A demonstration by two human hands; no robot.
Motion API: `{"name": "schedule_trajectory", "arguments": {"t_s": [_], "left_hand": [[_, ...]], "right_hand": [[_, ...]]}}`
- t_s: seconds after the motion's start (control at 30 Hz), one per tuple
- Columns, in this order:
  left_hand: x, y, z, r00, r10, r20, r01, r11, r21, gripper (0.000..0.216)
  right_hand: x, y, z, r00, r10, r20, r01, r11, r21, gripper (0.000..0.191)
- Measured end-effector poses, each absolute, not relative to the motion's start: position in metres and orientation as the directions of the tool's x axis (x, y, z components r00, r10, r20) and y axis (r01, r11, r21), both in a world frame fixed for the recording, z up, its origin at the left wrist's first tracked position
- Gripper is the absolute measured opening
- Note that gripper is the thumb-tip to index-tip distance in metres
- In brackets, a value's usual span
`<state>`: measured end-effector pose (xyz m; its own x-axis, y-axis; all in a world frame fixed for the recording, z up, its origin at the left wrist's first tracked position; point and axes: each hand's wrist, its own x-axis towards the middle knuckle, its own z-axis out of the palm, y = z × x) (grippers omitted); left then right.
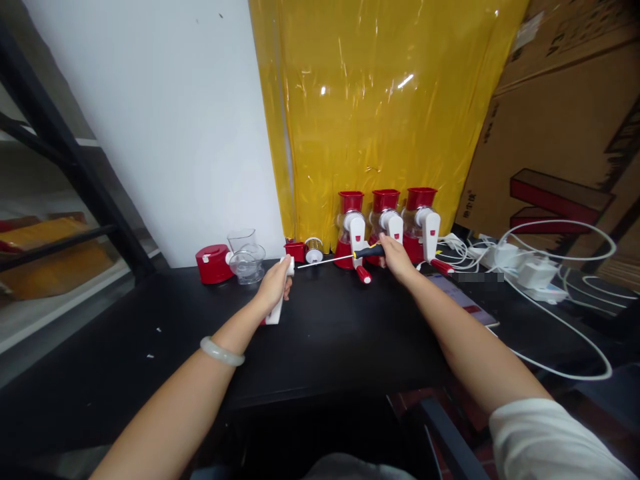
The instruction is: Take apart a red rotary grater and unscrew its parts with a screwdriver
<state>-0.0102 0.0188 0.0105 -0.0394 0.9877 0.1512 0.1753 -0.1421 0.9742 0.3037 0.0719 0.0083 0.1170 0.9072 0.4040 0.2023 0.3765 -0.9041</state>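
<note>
My left hand (275, 285) is closed around a white crank handle (273, 314), which hangs down from the fist with a bit of red at its lower end. In my right hand (397, 258) is a screwdriver (369, 252) with a dark blue and yellow grip. Its long metal shaft points left, and the tip is close to the top of the crank handle; whether they touch I cannot tell. Left of my left hand stand a red base (214, 264) and a clear plastic hopper (246, 259). Behind the shaft lie a metal grating drum (314, 251) and a small red part (295, 251).
Three assembled red-and-white rotary graters (351, 227) stand along the back. White cables and chargers (535, 277) and a tablet-like device (463, 300) lie at right on the black table (340, 347). Large cardboard boxes (555, 133) rise behind them; a shelf rack (75, 167) is at left.
</note>
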Motion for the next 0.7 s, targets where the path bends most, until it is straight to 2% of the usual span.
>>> {"name": "schedule_trajectory", "arguments": {"t_s": [0.07,0.2,0.33,0.4,0.53,0.7], "left_hand": [[-0.010,0.019,0.010,-0.035,0.987,0.155,0.177,-0.147,0.973,0.051],[-0.011,0.019,0.010,-0.029,0.987,0.155,0.120,-0.151,0.981,0.051],[-0.012,0.019,0.014,-0.029,0.982,0.188,0.058,-0.186,0.981,0.051],[-0.012,0.019,0.015,-0.026,0.982,0.185,0.023,-0.184,0.983,0.052],[-0.011,0.018,0.017,-0.040,0.988,0.146,-0.012,-0.147,0.989,0.052],[-0.012,0.018,0.017,-0.043,0.989,0.141,-0.015,-0.141,0.990,0.053]], "right_hand": [[0.304,0.075,0.005,0.106,0.912,0.396,0.173,0.375,-0.911,0.056],[0.302,0.083,0.000,0.096,0.913,0.396,0.007,0.397,-0.918,0.049],[0.298,0.082,0.000,0.109,0.932,0.345,-0.142,0.358,-0.923,0.050],[0.297,0.080,0.000,0.058,0.939,0.339,-0.194,0.344,-0.919,0.050],[0.297,0.075,-0.002,-0.057,0.935,0.351,-0.227,0.330,-0.916,0.046],[0.297,0.074,0.001,-0.034,0.933,0.358,-0.239,0.340,-0.909,0.046]]}}
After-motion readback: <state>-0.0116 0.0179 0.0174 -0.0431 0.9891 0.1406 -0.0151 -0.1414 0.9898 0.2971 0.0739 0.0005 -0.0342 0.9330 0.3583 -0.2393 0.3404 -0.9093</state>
